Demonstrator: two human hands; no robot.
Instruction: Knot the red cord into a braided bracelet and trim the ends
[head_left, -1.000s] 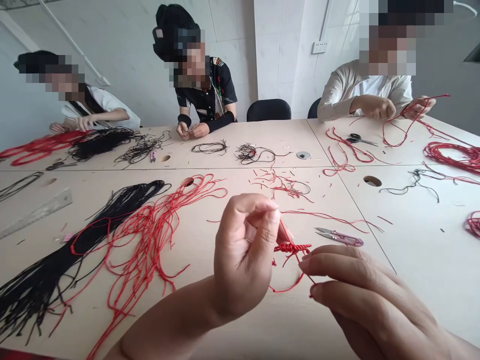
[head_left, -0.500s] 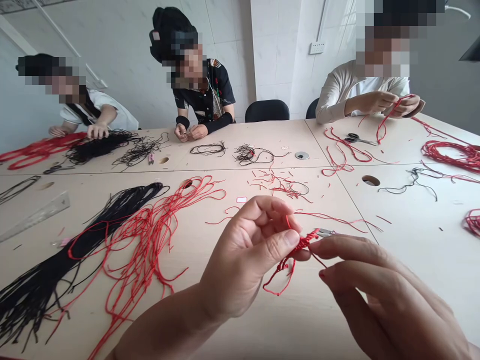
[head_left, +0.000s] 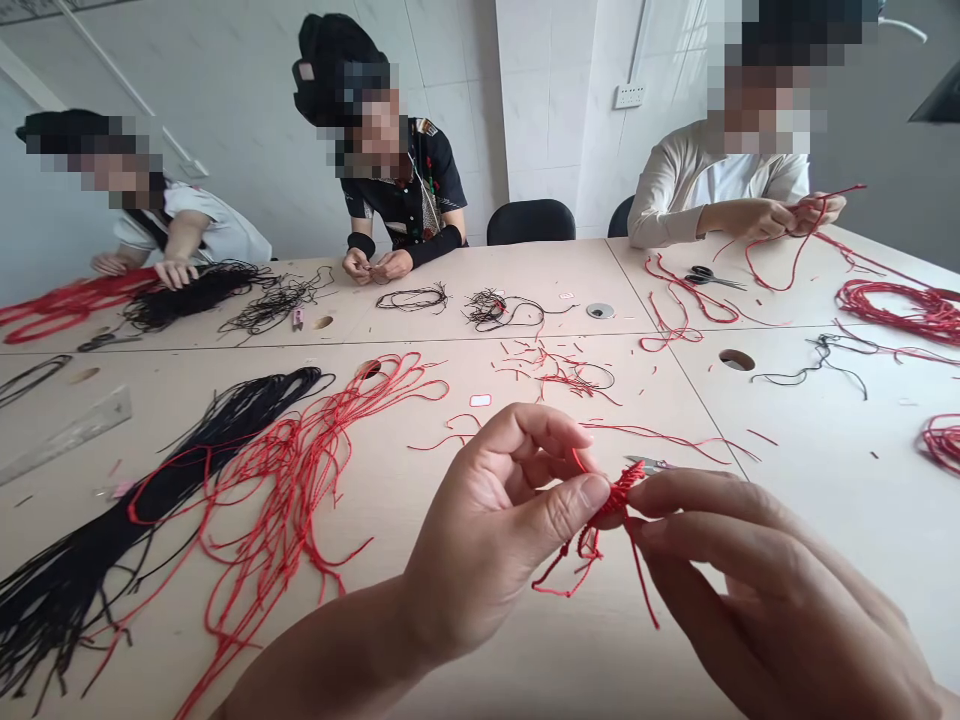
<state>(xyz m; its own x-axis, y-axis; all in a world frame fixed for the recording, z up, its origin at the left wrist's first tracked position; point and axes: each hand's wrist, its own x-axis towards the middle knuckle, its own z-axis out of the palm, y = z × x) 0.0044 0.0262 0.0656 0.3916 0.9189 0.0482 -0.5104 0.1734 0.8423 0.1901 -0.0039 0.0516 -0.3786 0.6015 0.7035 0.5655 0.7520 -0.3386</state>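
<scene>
The left hand pinches the red braid, slanting rightward toward the tabletop's far edge, where the right hand touches it (pinch unclear).

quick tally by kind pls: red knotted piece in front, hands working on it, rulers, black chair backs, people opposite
Red knotted piece: 1
Foreground hands, left hand and right hand: 2
Clear ruler: 1
Black chair backs, one partly hidden: 2
People opposite: 3
Total: 9
</scene>
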